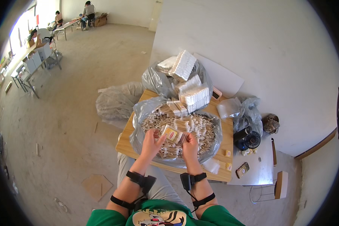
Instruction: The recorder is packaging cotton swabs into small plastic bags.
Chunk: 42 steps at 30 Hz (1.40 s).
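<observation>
Between my two hands is a small clear packet of cotton swabs [172, 134] with a yellow and white label. My left hand [151, 143] has its fingers closed at the packet's left end. At the other end, my right hand [190, 144] pinches the clear plastic edge. Both hands are over a large grey plastic bag [213, 148] lying wide open, filled with loose wooden cotton swabs [207, 130]. Bundles of swabs [177, 108] lie at its back, below stacked white packs [194, 98].
A wooden table [126, 140] carries the bag. More white packs [182, 66] are piled behind it. On the right, a side table holds a black fan [251, 139] and a phone [242, 170]. Clear sachets [211, 165] lie at the front right. Two people sit far off.
</observation>
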Motion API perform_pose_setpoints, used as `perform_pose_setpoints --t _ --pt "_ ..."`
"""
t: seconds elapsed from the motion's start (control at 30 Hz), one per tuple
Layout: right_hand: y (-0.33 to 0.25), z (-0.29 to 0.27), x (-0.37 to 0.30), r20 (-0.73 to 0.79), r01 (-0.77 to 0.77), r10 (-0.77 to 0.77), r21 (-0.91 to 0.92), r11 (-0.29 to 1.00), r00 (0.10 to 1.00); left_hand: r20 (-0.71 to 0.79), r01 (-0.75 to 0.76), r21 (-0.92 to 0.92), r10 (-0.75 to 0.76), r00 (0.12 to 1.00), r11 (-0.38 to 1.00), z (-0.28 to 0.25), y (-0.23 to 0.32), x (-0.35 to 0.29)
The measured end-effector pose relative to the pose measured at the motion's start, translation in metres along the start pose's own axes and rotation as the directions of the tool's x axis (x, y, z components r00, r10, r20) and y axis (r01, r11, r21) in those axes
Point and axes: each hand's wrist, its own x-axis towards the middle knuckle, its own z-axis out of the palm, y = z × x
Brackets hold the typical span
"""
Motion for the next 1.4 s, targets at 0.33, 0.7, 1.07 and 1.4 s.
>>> perform_pose_setpoints --t 0.33,0.7,1.07,1.4 --pt "-0.02 0.012 0.024 0.314 0.546 -0.448 -0.421 0.724 0.837 0.371 0.073 0.062 -0.091 0.924 0.995 0.001 -0.004 0.017" --pt "-0.013 0.031 0.029 0.237 0.177 -0.116 -0.254 0.951 0.965 0.28 0.235 -0.155 -0.186 0.942 0.96 0.016 -0.019 0.019" --pt "0.002 0.025 0.012 0.125 -0.17 0.161 0.061 0.984 0.979 0.0 0.292 -0.14 -0.295 0.956 0.946 0.031 -0.011 0.019" --pt "-0.012 0.024 0.015 0.014 0.242 -0.264 -0.45 0.86 0.964 0.226 0.349 -0.108 -0.318 0.92 0.931 0.026 -0.017 0.016"
